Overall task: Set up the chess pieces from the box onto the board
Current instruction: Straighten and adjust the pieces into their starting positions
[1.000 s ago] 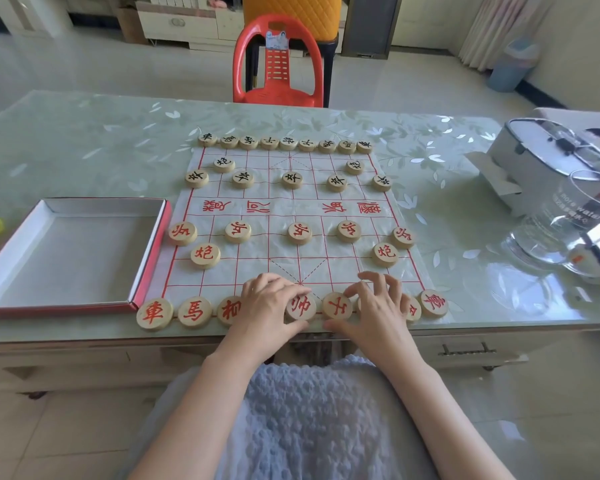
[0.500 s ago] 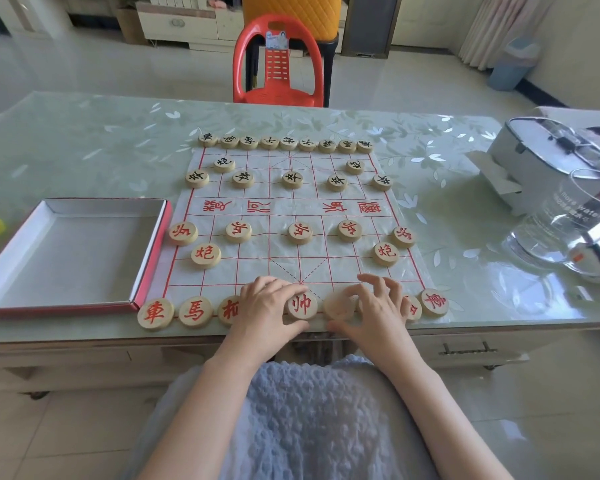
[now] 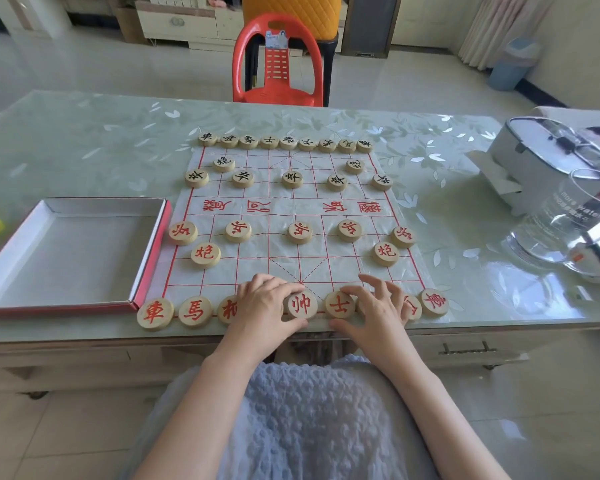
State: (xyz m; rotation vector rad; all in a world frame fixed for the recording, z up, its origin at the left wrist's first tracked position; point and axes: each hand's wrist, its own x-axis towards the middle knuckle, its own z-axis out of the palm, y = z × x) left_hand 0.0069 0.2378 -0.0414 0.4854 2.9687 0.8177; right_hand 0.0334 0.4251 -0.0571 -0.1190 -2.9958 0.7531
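Paper board [image 3: 291, 261] on the glass-topped table [image 3: 84, 150], with red-lettered pieces in the near rows and black-lettered ones in the far rows. The near row reads 車 [image 3: 155, 313], 馬 [image 3: 195, 311], then 帅 [image 3: 302, 305] and 士 [image 3: 340, 304]. The left hand [image 3: 262, 306] pinches the 帅 between thumb and forefinger; the right hand [image 3: 378, 311], just beside it, pinches the 士. Both hands cover neighbouring pieces. The box [image 3: 73, 254] touches the board's left edge. A glass jug [image 3: 575, 233] on the right reads "more water".
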